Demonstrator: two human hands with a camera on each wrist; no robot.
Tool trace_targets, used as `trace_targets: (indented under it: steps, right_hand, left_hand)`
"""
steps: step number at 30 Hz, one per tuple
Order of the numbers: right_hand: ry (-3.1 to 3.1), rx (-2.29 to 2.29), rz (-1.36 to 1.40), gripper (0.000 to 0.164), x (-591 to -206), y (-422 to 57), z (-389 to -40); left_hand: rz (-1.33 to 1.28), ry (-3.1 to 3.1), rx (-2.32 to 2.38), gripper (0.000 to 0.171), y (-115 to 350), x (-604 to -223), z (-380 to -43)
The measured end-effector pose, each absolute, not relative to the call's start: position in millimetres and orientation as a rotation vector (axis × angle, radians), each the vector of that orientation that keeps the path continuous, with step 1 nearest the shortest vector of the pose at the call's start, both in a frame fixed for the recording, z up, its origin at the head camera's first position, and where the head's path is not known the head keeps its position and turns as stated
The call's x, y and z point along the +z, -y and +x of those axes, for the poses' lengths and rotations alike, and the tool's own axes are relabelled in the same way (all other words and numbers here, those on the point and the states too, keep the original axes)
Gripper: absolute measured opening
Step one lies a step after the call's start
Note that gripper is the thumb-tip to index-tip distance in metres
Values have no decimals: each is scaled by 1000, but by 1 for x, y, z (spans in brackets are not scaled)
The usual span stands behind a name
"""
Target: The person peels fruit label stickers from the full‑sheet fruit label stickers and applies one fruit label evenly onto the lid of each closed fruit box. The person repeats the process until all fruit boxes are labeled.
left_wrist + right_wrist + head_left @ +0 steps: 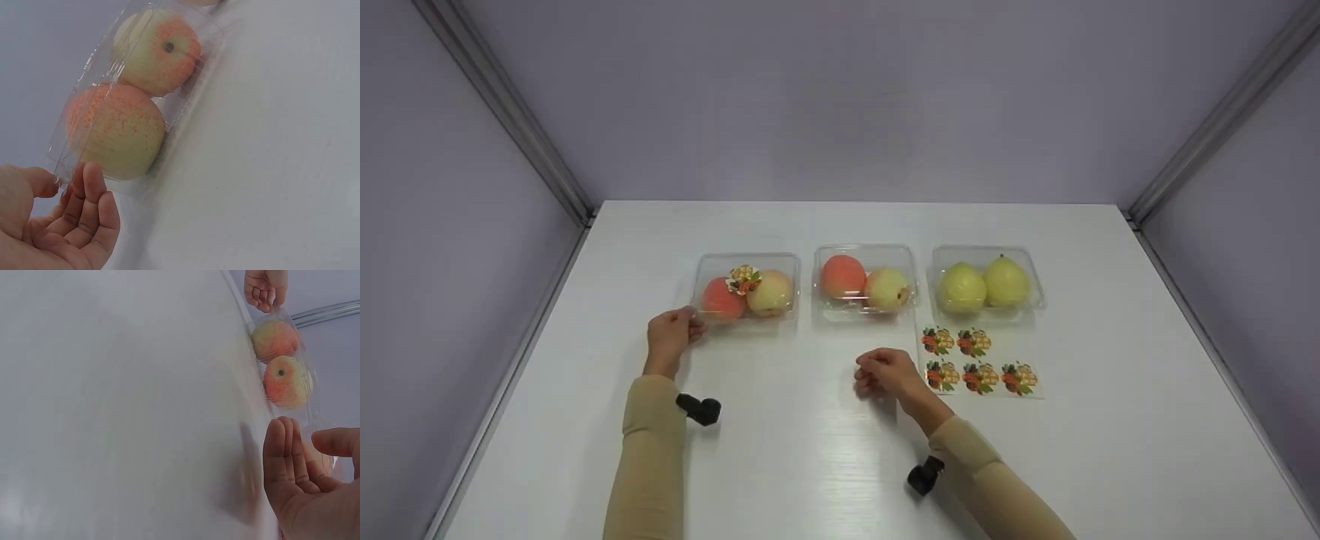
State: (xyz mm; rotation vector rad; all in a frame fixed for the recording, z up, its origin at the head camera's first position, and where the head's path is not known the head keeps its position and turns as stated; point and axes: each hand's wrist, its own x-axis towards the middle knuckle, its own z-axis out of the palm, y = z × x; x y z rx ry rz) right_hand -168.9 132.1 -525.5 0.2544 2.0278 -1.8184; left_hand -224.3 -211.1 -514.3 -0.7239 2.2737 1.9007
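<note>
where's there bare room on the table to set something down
Free: the table in front of the left box and middle box, between the left sleeve and right-hand fingers; right of the sticker sheet; a strip behind the boxes. Crowded: pear box and sticker sheet lie close together, and left-hand fingers touch the left box.

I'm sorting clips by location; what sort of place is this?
Probably an enclosed work booth: plain panels with metal corner rails border a white table, which bears boxed fruit and a sticker sheet.
</note>
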Motion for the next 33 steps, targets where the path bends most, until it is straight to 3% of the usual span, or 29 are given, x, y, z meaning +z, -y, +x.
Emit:
trace_targets:
  steps: [6, 13, 33]
  right_hand:
    - [-1995, -1833, 227, 26, -510, -132, -161]
    - [-2019, -1827, 270, 25, -529, -135, -169]
    - [-2037, -1832, 267, 25, -527, -139, -170]
  left_hand:
    - [-714, -2260, 1908, 40, 213, -513, -228]
    - [-753, -2242, 1897, 41, 211, -515, -234]
    - [-768, -2261, 1929, 42, 209, -514, -238]
